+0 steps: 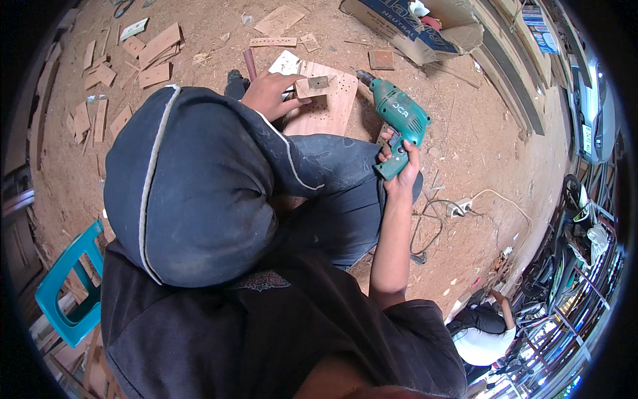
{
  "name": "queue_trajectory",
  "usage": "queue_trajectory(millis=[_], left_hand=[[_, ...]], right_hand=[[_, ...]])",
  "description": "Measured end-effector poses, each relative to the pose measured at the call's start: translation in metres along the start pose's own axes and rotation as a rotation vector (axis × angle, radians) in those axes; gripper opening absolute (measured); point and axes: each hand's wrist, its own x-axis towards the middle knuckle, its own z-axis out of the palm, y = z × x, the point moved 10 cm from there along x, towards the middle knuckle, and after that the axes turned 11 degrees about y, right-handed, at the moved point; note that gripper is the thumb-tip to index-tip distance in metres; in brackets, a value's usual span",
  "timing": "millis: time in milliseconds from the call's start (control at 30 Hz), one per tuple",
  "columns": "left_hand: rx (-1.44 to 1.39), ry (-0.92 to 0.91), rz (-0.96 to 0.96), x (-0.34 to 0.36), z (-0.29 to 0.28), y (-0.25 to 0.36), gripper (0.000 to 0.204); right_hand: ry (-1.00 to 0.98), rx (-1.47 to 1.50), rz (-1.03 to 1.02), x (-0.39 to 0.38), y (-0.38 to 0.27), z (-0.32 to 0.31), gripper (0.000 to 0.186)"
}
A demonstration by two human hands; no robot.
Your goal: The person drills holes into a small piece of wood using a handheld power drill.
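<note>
My right hand point(399, 158) is wrapped round the pistol grip of a green electric drill point(401, 112). The drill's chuck points up and to the left, apart from the wood. With finger and thumb, my left hand point(268, 94) grips a small wooden block point(304, 87), which has a grey metal piece point(318, 82) on it. Under the block lies a wider wooden board point(335, 113) dotted with many small drilled holes. A white piece point(286, 62) shows just beyond my left fingers. My sleeve and bent knee hide part of the board's near side.
Wood offcuts point(159, 45) lie scattered at the far left. An open cardboard box point(412, 30) stands beyond the drill, beside long planks point(508, 73). A socket block point(458, 207) with cords lies at right. A teal plastic chair point(50, 286) is at left; another person point(485, 339) sits lower right.
</note>
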Motion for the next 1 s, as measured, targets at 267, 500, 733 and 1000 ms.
queue_trajectory(millis=[267, 500, 733, 1000], left_hand=[[0.16, -0.184, -0.151, -0.011, 0.008, -0.019, 0.039], [0.204, -0.266, -0.268, -0.023, 0.016, -0.03, 0.033], [0.12, -0.166, -0.377, -0.037, 0.024, -0.058, 0.031], [0.186, -0.16, -0.372, -0.038, 0.027, -0.061, 0.037]], right_hand=[[-0.005, -0.004, 0.0, 0.001, 0.001, -0.002, 0.047], [0.001, -0.018, 0.014, 0.001, 0.001, -0.005, 0.047], [0.002, -0.021, 0.01, 0.002, 0.004, -0.002, 0.043], [0.024, -0.025, -0.018, 0.0, 0.001, -0.006, 0.04]])
